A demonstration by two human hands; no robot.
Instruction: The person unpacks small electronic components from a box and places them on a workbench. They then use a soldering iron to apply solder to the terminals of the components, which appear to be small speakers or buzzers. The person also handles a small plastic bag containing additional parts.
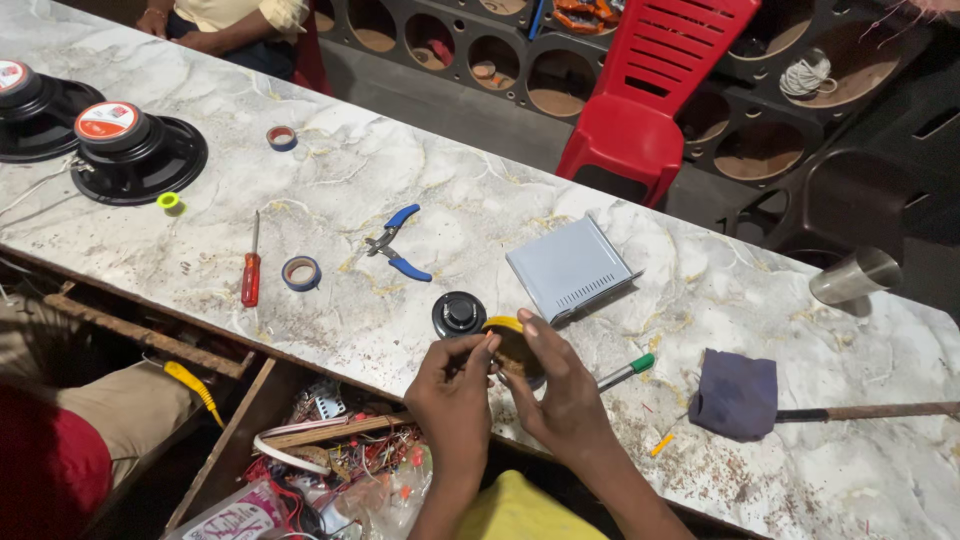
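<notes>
**Both hands grip a small yellow-rimmed disc at the table edge**

The left hand [452, 385] and the right hand [562, 385] pinch a round yellow-rimmed part [510, 340] together over the near edge of the marble-patterned table [420, 190]. The disc is tilted and its flat face turns toward the left hand; I cannot tell a long axis. Just beside it lies a black round speaker part [459, 314], and behind is a grey metal box [570, 268].

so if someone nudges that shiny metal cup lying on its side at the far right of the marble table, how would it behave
The shiny metal cup lies on its side on the marble table, so a nudge would probably make it roll, likely in a curve since it looks tapered. It looks thin-walled and empty, so probably light. The smooth metal may feel slippery.
</notes>
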